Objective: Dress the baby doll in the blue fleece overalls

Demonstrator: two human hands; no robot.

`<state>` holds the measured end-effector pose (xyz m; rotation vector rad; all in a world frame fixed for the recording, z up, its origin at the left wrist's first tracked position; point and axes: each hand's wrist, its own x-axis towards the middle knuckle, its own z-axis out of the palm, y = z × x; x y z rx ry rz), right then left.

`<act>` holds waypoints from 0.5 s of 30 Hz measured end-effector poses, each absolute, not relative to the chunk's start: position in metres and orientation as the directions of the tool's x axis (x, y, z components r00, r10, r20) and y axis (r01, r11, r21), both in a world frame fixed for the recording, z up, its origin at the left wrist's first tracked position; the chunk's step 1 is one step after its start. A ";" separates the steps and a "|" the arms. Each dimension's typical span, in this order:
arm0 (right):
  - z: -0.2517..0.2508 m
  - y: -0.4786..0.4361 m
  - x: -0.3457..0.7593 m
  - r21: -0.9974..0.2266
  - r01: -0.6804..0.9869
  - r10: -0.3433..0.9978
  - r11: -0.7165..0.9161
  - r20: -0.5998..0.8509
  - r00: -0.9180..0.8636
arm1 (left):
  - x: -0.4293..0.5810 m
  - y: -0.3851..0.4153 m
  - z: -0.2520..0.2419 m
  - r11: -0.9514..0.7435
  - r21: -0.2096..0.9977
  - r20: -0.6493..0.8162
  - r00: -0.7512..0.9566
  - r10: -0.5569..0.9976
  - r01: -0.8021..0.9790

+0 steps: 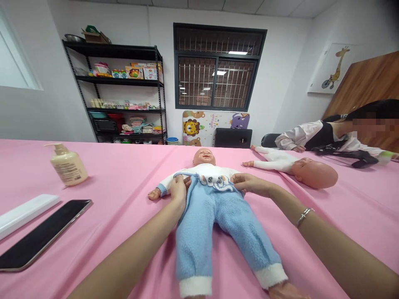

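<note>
From the head-worn view, a baby doll (pixel 204 174) lies on its back on the pink-covered tabletop (pixel 124 166), head pointing away from the person and feet towards them. It wears a white top (pixel 215 172) and blue fleece trousers (pixel 215 228) with white cuffs.

The person's left hand (pixel 178 192) sits at the doll's hip, its grip narrow and pinching the trousers' waistband. The right hand (pixel 249 185) lies across the other side of the waistband, its grip narrow too, though I can't tell whether it's actually pinching the cloth. A silver bracelet (pixel 304 216) circles that wrist.

To the left stand a pump bottle (pixel 68 165), a long white case (pixel 25 215) and a black phone (pixel 40 234). A second doll (pixel 296 166) lies just beside the first, and past it a co-worker's sleeve (pixel 296 137) leans over the tabletop.

Behind are a black shelf (pixel 114 89) crowded with toys, a barred window (pixel 215 68), a cartoon animal mat (pixel 199 126) and a giraffe picture (pixel 335 68).
</note>
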<state>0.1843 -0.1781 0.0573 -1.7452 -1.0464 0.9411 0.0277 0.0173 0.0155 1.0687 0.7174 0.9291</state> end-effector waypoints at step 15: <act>0.082 -0.104 0.168 -0.785 0.605 0.409 -0.134 0.512 0.755 | 0.028 -0.010 -0.005 -0.217 0.956 0.290 0.515 0.807 -0.198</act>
